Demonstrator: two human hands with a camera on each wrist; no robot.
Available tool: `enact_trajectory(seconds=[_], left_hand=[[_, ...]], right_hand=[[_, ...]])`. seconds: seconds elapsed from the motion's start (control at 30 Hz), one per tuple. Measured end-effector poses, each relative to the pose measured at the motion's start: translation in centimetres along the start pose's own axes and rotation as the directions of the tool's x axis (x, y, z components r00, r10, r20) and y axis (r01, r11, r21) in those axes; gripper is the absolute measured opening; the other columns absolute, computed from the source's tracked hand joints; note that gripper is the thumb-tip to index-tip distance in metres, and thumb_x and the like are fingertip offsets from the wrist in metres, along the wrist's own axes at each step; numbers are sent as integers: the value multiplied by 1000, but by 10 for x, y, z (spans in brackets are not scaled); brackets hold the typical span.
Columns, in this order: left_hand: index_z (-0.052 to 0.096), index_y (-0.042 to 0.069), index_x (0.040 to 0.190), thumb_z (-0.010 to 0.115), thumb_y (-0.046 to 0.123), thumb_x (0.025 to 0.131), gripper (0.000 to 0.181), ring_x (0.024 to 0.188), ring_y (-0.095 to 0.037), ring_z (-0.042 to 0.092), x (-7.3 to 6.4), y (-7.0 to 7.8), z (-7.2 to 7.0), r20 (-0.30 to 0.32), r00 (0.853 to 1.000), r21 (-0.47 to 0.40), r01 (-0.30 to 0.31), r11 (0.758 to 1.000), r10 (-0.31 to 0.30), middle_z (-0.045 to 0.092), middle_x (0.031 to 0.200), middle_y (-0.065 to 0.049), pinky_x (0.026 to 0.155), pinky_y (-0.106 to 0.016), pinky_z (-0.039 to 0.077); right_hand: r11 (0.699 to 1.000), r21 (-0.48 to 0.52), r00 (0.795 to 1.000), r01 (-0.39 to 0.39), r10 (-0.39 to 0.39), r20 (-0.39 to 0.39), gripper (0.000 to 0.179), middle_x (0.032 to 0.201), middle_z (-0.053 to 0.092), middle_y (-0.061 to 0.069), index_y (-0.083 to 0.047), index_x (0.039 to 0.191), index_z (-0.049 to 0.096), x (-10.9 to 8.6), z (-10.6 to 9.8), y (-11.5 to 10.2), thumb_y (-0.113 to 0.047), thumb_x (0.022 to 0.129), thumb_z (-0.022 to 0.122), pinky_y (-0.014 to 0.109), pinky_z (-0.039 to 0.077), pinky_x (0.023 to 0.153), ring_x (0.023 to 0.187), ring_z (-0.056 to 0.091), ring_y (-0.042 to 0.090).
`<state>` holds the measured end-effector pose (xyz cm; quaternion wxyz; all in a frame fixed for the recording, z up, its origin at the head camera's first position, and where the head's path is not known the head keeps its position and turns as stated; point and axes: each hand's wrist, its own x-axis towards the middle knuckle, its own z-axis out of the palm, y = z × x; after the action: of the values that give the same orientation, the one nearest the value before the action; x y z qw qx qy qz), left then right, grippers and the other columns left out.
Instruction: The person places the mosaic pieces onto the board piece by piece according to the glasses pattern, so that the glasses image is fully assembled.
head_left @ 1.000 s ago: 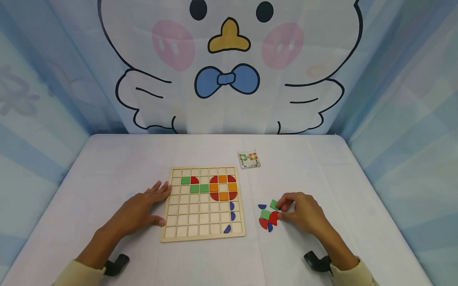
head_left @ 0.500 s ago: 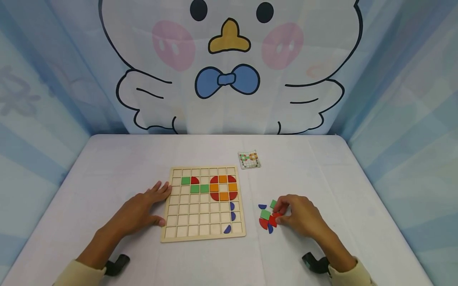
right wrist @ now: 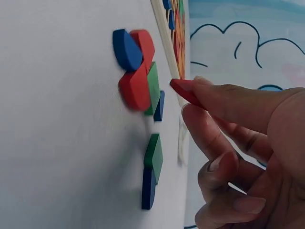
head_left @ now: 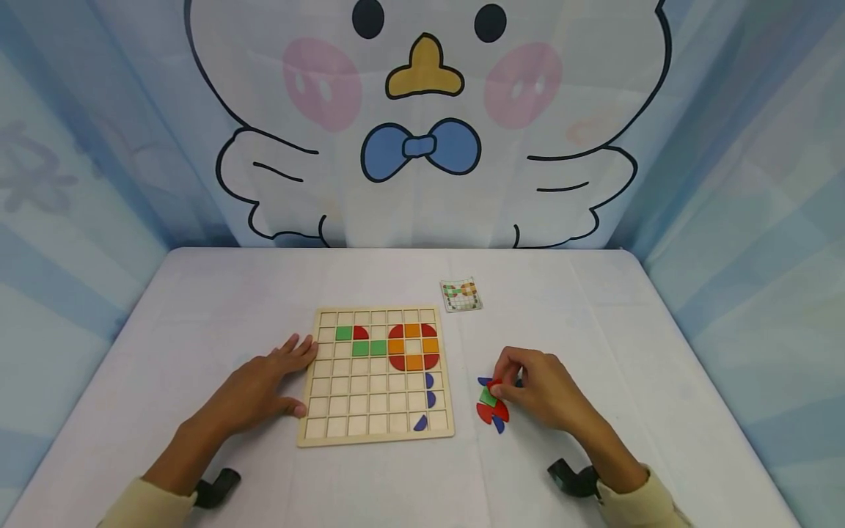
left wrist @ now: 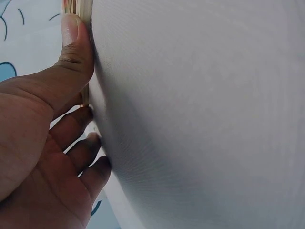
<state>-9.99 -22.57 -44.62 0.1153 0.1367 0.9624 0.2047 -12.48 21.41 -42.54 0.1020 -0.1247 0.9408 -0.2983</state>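
Note:
My right hand (head_left: 544, 387) pinches a red quarter-circle tile (right wrist: 185, 91) between thumb and fingertips, lifted above a small cluster of wooden tiles. In that cluster lie a green square (head_left: 488, 397), red quarter-circles (head_left: 484, 412) and blue half-circles (head_left: 498, 425). Another green square (right wrist: 153, 155) and a blue tile (right wrist: 148, 188) show beneath the hand in the right wrist view. On the left, my left hand (head_left: 264, 385) rests with fingers and thumb against the left edge of a wooden grid board (head_left: 376, 405). Green, red, orange and blue tiles sit in some of its cells.
A small pattern card (head_left: 461, 295) lies behind the board's right corner. The white-covered table (head_left: 231, 293) ends at a cartoon-printed cloth (head_left: 422, 205) at the back, and blue curtains (head_left: 746, 242) flank both sides.
My right hand has picked a red quarter-circle tile out of the cluster and moved slightly left and up with it. My left hand and the board stay in place.

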Motion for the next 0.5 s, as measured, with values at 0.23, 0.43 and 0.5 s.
enact_trajectory(seconds=[0.23,0.43,0.5], left_hand=[[40,15,164,93,39,74,107,154,-55,36,0,-1,1,6,1000,0,16,1000,-16,34,171,-16,117,-74,37],[39,16,164,93,39,75,107,154,-55,35,1,-1,1,18,999,-3,29,1000,-29,33,172,-16,118,-74,36],[39,16,164,93,39,75,106,153,-56,35,1,-1,1,19,999,-1,28,1000,-28,33,172,-16,118,-74,36]], right_hand=[[999,37,999,-17,18,-37,22,79,68,-10,-23,85,68,12,12,-18,-22,87,90,28,48,69,78,56,15],[998,53,999,29,-27,-29,20,84,67,-10,-27,102,76,20,23,-31,-15,89,87,27,47,67,77,54,16],[998,46,999,44,-43,-21,22,84,66,-10,-28,106,77,22,26,-35,-16,91,86,26,46,64,74,52,16]])
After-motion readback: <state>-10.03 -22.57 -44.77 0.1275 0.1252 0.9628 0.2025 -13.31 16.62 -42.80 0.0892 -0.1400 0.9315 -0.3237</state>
